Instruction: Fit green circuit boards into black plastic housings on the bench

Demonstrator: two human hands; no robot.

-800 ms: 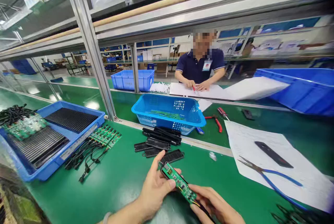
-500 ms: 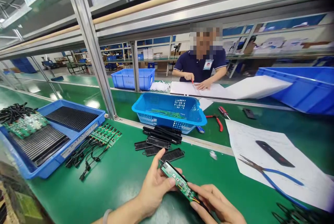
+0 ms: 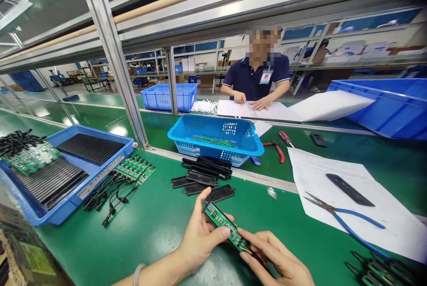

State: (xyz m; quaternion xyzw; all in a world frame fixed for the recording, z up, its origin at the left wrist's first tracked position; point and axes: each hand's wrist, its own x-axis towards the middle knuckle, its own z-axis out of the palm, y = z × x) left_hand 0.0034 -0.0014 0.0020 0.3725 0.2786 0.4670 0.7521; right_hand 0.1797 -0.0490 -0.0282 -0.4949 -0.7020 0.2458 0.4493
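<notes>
A green circuit board (image 3: 224,223) lies in a narrow black plastic case, tilted over the front of the bench. My left hand (image 3: 202,237) is closed around the case's upper part, its thumb pressing on the board. My right hand (image 3: 271,255) grips the lower end, where coloured wires and a black cable leave the board; the fingers hide part of it. Just beyond my hands, several black case pieces (image 3: 202,177) lie in a loose pile. At the left, circuit boards with black cables (image 3: 133,171) rest on the green bench.
A blue tray (image 3: 113,161) holds black cases and boards. Behind the pile stands a blue basket (image 3: 180,146) with green strips. Blue-handled pliers (image 3: 347,221) and a black cover (image 3: 350,189) lie on paper (image 3: 307,161) at right. Opposite, a person (image 3: 256,77) works over white sheets.
My left thumb has slid a little along the board toward my right hand. The camera view has shifted slightly. The person opposite has moved the red-handled tool a little to the left.
</notes>
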